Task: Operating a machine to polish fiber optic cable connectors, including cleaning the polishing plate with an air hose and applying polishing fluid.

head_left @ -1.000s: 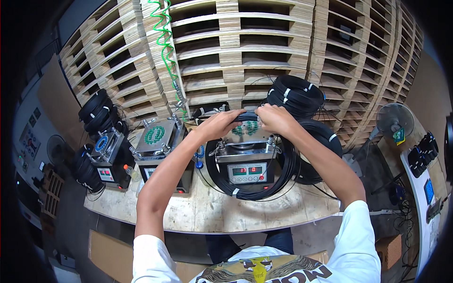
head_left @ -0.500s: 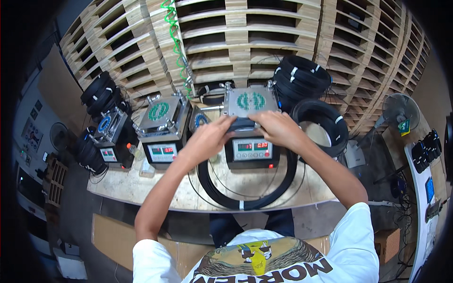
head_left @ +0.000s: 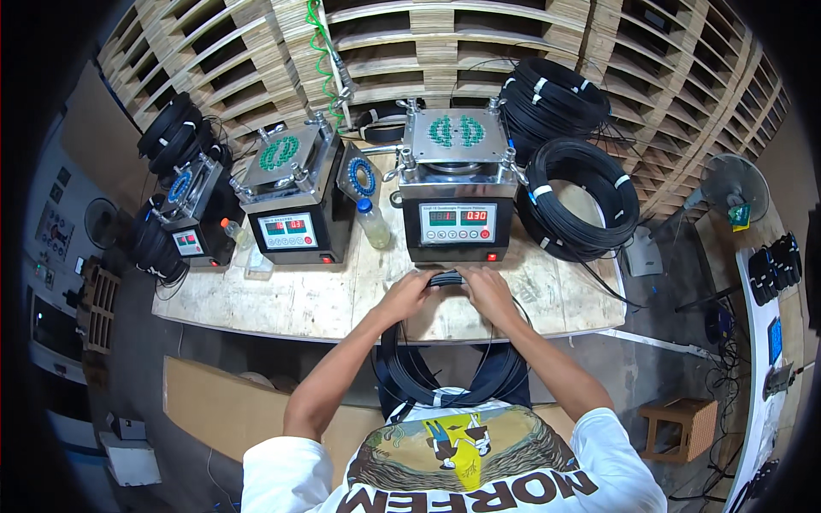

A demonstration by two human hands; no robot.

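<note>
A coil of black cable hangs between my two hands, its far side over the table's front and its near side above my lap. My left hand grips the far part of the loop from the left. My right hand holds the same bundle from the right, a short stretch of cable showing between them. White ties bind the coil. Just beyond my hands stands a bench machine with a lit red display and a metal top plate carrying green pieces in a ring pattern.
Two similar machines stand left on the wooden table. A blue-capped bottle and a plate with blue pieces sit between machines. More black coils lie at right. Wooden pallets rise behind; a fan stands far right.
Both hands have brought the coil back toward me, from in front of the machine's top to the table's front edge. The head view has shifted too, and the machine's front now shows fully.
</note>
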